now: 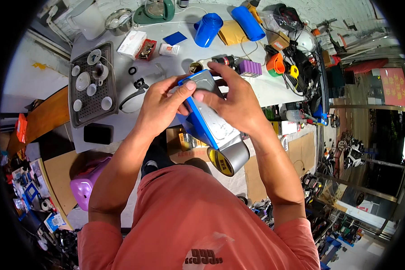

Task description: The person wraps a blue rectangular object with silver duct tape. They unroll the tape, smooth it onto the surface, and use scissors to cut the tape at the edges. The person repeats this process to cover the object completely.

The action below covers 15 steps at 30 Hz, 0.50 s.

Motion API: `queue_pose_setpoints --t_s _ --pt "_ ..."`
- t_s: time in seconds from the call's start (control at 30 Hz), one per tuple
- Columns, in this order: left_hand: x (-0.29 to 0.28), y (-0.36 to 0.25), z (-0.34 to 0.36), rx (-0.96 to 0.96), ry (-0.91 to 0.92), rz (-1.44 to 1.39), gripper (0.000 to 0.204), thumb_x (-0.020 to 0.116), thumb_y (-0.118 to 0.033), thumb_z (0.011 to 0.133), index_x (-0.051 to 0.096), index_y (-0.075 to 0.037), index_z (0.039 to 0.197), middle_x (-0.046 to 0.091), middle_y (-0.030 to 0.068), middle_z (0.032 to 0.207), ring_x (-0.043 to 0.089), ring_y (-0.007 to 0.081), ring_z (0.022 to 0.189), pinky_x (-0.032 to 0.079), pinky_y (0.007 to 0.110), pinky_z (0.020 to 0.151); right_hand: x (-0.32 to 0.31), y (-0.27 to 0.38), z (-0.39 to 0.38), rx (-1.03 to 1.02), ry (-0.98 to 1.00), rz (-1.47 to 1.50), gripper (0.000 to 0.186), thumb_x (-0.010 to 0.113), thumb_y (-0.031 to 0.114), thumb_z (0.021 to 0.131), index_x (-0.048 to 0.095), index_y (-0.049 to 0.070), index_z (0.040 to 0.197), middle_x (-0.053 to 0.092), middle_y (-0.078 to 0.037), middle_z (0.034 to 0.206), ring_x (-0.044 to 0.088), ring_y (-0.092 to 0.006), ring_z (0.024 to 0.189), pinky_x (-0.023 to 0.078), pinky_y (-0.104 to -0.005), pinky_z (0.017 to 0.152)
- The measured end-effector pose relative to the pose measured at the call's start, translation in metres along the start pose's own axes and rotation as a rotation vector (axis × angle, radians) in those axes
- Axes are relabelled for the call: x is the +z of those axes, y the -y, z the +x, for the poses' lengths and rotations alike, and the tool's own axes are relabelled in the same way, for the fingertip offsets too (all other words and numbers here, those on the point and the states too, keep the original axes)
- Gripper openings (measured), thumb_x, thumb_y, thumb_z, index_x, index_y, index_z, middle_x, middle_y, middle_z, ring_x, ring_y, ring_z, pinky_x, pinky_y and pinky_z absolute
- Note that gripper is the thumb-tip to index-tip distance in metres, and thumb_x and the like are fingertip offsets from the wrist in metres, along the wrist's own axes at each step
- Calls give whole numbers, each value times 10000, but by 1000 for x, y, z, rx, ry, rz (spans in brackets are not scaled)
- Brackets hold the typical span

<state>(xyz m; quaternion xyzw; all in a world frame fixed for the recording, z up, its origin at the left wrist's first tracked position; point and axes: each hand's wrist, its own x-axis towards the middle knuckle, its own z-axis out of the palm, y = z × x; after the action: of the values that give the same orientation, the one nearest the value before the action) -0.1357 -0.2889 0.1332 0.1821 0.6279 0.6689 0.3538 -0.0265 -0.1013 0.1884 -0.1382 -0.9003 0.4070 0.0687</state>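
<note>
Above the near edge of the table, I hold a blue rectangular block (194, 122) tilted in both hands. Silver tape (217, 125) covers its upper face, and the tape roll (238, 155) hangs from the block's near end. My left hand (164, 103) grips the left side, its thumb on the blue edge at the far end. My right hand (238, 102) is bent round the right side, with its thumb against the silver face. The fingers beneath the block are partly hidden.
A perforated tea tray (114, 92) with cups and a black phone (98, 133) lie at the left. Blue rolls (208, 30), a purple ribbed block (250, 68) and an orange-green cup (276, 65) stand beyond my hands. A purple stool (83, 185) is below the table.
</note>
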Motion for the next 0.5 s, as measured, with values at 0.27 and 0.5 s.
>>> queue_pose_setpoints --t_s 0.27,0.5 --pt "7 -1 1 126 -66 143 507 739 -425 1099 746 -14 1394 725 31 890 678 99 682 547 253 626 -25 -4 -83 153 77 15 970 961 388 859 507 2 1625 669 -254 1457 651 -414 1375 531 -475 1118" --pt "10 -6 -8 192 -80 294 557 720 -395 1122 646 -39 1543 688 15 950 634 93 730 513 256 668 -23 -5 -130 67 -30 83 1120 1046 359 733 493 -32 1625 698 -247 1430 684 -394 1334 564 -470 1088"
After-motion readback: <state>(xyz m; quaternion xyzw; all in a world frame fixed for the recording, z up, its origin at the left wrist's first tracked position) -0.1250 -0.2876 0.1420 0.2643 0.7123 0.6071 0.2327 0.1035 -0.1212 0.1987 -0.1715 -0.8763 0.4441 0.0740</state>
